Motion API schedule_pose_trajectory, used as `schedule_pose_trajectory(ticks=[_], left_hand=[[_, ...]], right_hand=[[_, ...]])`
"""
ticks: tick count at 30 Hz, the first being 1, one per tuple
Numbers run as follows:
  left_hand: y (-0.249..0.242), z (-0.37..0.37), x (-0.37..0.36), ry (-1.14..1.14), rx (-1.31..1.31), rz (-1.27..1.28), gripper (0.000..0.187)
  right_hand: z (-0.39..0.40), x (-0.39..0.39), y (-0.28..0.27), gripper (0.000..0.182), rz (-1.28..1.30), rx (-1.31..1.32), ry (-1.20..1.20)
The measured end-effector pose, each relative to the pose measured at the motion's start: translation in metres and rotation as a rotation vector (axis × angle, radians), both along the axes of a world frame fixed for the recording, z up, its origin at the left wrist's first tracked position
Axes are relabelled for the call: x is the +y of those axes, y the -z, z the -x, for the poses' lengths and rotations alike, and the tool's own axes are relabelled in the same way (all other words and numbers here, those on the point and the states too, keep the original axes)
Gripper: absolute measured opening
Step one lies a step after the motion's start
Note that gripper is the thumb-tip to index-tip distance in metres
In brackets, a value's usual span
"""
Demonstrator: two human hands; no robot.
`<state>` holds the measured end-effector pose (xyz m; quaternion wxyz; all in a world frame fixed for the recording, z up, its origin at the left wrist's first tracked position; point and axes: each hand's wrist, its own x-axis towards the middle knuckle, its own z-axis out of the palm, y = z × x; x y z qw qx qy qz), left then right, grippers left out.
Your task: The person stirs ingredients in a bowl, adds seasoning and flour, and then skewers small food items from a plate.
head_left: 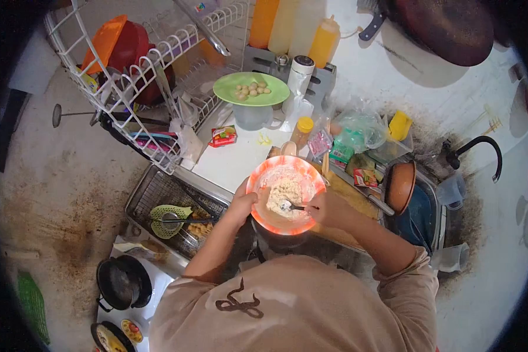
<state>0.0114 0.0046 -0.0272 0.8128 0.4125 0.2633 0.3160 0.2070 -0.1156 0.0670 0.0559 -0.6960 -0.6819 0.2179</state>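
An orange-and-white bowl (pixel 256 217) is in front of my body, with a pale, crumbly flour-like mixture (pixel 287 190) inside. My left hand (pixel 241 203) is closed on the bowl's left rim. At the opposite side, my right hand (pixel 330 209) grips a dark-handled spoon (pixel 295 207), its metal head resting in the mixture. Part of the handle is hidden by the fingers. Just beyond the bowl's far rim lies a wooden spoon (pixel 288 148).
A green plate (pixel 223 88) with several small round balls sits on a container. Right of the bowl are a cutting board (pixel 358 202), a knife (pixel 381 205) and a sink (pixel 439 220) holding a brown bowl (pixel 400 188). A wire basket (pixel 141 196) and black pot (pixel 123 281) stand left.
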Motion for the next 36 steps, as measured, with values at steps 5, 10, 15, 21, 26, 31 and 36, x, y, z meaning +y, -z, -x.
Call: schedule_pose_trajectory(ticks=[5,10,15,21,26,31,36], left_hand=[[-0.014,0.000,-0.004,-0.043,0.105,-0.027,0.062],[-0.008,0.000,-0.005,-0.050,0.058,-0.032,0.063],[-0.011,-0.003,-0.007,-0.087,0.018,-0.046,0.062],[-0.015,-0.002,-0.007,-0.001,0.118,-0.128,0.060],[-0.015,-0.010,-0.011,-0.049,0.113,-0.157,0.057],[-0.009,-0.013,-0.007,-0.076,0.120,-0.119,0.055],[-0.024,-0.007,-0.015,-0.043,0.154,-0.142,0.054]], right_hand=[[0.010,-0.009,-0.046,0.023,-0.048,-0.210,0.018],[0.021,-0.001,-0.065,0.020,0.103,-0.466,-0.028],[0.032,-0.002,0.010,0.016,-0.039,-0.349,-0.216],[0.034,-0.010,-0.043,0.014,0.210,-0.446,-0.258],[0.040,0.000,-0.063,0.016,0.277,-0.572,-0.154],[0.033,-0.011,-0.018,0.018,0.048,-0.491,-0.267],[0.019,-0.022,-0.053,0.018,0.264,-0.632,-0.228]])
